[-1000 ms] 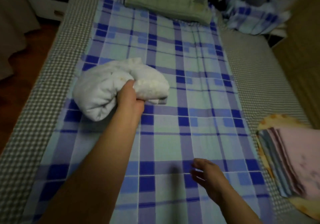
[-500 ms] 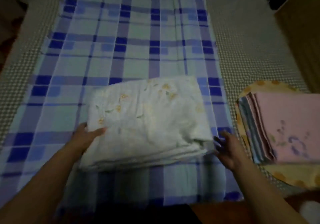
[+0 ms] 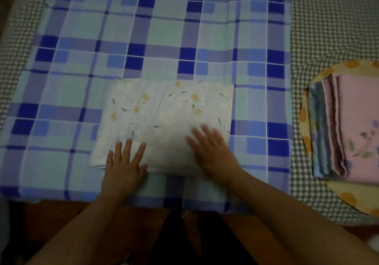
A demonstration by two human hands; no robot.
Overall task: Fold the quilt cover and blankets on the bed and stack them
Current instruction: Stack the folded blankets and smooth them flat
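A white folded blanket (image 3: 164, 108) with small yellow flowers lies flat as a rectangle on the blue plaid sheet (image 3: 164, 38), near the bed's front edge. My left hand (image 3: 125, 162) rests flat on its near left corner, fingers straight and spread. My right hand (image 3: 211, 147) presses flat on its near right part, slightly blurred. At the right sits a stack of folded blankets (image 3: 348, 129), pink on top with blue and striped layers below, on a yellow floral cloth (image 3: 348, 197).
The checked grey mattress cover (image 3: 320, 28) shows on both sides of the plaid sheet. The bed's front edge runs below my hands, with brown floor (image 3: 143, 223) beyond it.
My left hand carried the bunched white blanket from the far left to the front of the bed. It now lies flat and squared, and both hands have moved onto its top.
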